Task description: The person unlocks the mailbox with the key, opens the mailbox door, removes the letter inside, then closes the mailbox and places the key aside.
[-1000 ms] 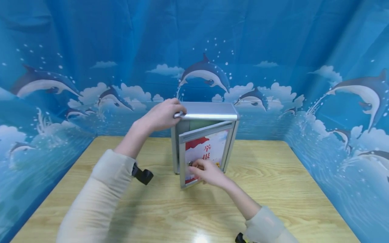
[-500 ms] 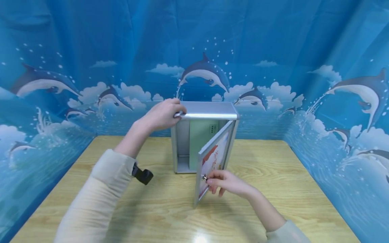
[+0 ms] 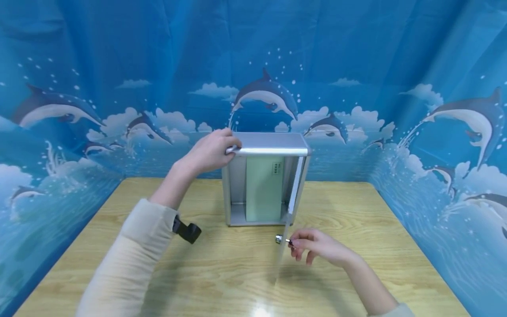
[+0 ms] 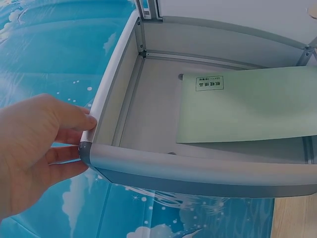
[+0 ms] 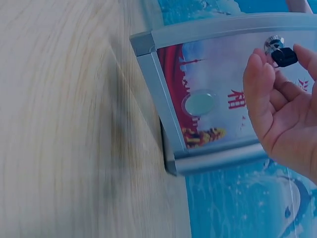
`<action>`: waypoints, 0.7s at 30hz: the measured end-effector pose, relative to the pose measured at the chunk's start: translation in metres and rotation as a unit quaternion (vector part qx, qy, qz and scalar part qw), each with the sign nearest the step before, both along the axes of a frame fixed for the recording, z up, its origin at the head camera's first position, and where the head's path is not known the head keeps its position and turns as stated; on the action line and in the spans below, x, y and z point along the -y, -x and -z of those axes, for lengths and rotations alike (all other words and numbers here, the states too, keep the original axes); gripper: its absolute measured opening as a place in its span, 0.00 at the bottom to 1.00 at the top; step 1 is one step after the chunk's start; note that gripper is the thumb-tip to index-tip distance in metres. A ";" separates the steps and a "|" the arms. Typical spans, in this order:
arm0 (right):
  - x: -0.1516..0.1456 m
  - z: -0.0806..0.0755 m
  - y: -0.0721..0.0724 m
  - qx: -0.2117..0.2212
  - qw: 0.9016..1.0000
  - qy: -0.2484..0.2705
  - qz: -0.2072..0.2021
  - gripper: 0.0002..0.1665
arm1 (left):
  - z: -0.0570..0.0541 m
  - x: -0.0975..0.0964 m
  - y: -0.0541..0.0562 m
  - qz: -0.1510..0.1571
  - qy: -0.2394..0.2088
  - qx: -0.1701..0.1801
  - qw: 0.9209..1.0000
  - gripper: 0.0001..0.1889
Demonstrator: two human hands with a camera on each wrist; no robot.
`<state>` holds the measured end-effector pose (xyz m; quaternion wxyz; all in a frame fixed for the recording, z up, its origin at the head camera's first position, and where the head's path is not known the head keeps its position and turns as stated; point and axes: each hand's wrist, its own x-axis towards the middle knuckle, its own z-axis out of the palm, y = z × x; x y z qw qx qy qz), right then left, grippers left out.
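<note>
A silver metal-framed box [image 3: 269, 151] stands upright on the table with its hinged door [image 3: 294, 185] swung out, nearly edge-on in the head view. My left hand [image 3: 211, 152] grips the top left corner, thumb on the inner side of the frame in the left wrist view. Inside leans a pale green envelope-like sheet [image 4: 242, 111] with a small printed label. My right hand [image 3: 322, 247] pinches a black-headed key [image 5: 286, 57] in the door's round lock [image 5: 273, 42]. The door's printed front [image 5: 218, 74] has red characters and a round window [image 5: 199, 103].
The wood-grain table [image 3: 190, 273] extends in front of the box and to both sides. Behind and beside it hangs a blue dolphin-print curtain [image 3: 158, 53]. A black wrist camera [image 3: 190, 231] juts from my left sleeve.
The door has swung wider, toward me and to the right, with my right hand on the key. The box's inside and green sheet have come into view. My left hand stays on the corner.
</note>
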<state>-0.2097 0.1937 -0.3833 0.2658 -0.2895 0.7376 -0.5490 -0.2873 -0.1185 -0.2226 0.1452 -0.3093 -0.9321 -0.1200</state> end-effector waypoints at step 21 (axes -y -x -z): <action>-0.077 0.012 -0.002 0.053 0.987 0.146 -0.035 0.22 | 0.005 -0.001 -0.002 -0.001 -0.009 -0.013 1.000 0.12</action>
